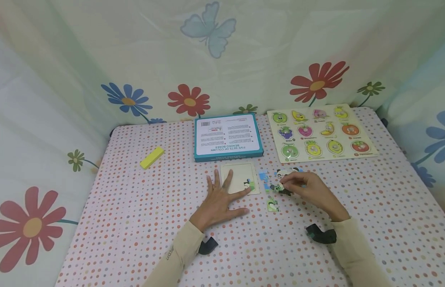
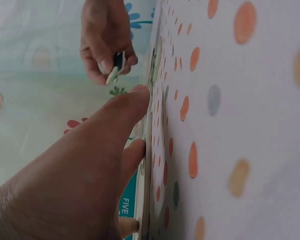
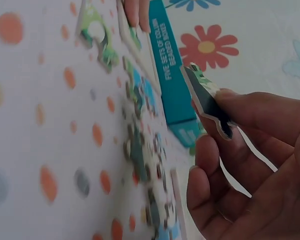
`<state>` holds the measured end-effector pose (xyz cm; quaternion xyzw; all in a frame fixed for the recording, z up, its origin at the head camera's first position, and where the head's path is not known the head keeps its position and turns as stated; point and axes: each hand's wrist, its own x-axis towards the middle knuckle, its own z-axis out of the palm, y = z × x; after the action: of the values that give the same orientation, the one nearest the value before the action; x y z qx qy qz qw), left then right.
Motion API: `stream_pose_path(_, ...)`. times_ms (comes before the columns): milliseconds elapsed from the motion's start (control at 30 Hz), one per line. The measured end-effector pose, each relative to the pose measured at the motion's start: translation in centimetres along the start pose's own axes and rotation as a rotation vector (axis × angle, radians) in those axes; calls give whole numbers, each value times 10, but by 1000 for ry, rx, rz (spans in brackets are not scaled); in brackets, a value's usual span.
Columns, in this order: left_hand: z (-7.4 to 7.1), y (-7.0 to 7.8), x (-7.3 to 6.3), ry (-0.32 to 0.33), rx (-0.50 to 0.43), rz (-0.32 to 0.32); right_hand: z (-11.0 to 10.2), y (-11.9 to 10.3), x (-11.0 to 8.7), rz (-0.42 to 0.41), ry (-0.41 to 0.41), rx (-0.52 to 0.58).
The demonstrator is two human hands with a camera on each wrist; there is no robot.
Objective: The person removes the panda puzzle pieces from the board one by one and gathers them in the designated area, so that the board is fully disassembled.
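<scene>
My left hand (image 1: 219, 201) lies with fingers spread, its fingertips on a small square puzzle tray (image 1: 240, 169). One printed piece (image 1: 252, 185) sits in the tray's lower right corner, by the index finger. My right hand (image 1: 314, 192) pinches a jigsaw piece (image 3: 206, 95) between thumb and fingers, held above the table. In the right wrist view its dark edge and green-and-white print show. Beneath and beside that hand lie several loose panda-print pieces (image 1: 283, 172). Nearer me is a separate green piece (image 1: 272, 204), flat on the cloth.
Behind the tray lies a teal-edged box (image 1: 227, 137) with printed text. A fruit peg board (image 1: 323, 135) is at the back right, and a yellow block (image 1: 152, 158) at the left. A flowered curtain (image 1: 154, 59) hangs behind the dotted tablecloth (image 1: 143, 207).
</scene>
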<state>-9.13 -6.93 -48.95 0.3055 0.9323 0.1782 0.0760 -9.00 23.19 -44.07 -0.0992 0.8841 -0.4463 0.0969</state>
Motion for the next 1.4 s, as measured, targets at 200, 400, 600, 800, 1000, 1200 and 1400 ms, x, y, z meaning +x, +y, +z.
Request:
stream_pose_path(200,-1,1,0,-9,0,-6,-2,11,-15,10,-11,-80)
stream_pose_path(400,-2,1,0,-11,6,-7,0,17,-24,27,-22,-97)
stream_pose_path(600,-3,1,0,-13,8,-10,6,20,-26,11,-15,-110)
stream_pose_path(800,-3,2,0,-12,11,-8,11,22,-27,-21,17,-162)
stream_pose_path(1000,-4,3,0,-19,23,-7,14,24,-28,-57,41,-179)
stream_pose_path(1200,-2,3,0,-18,45,-2,16,26,-28,-95,54,-209)
stream_pose_path(1400,-1,3,0,-15,39,1,18,26,-28,-115,57,-218)
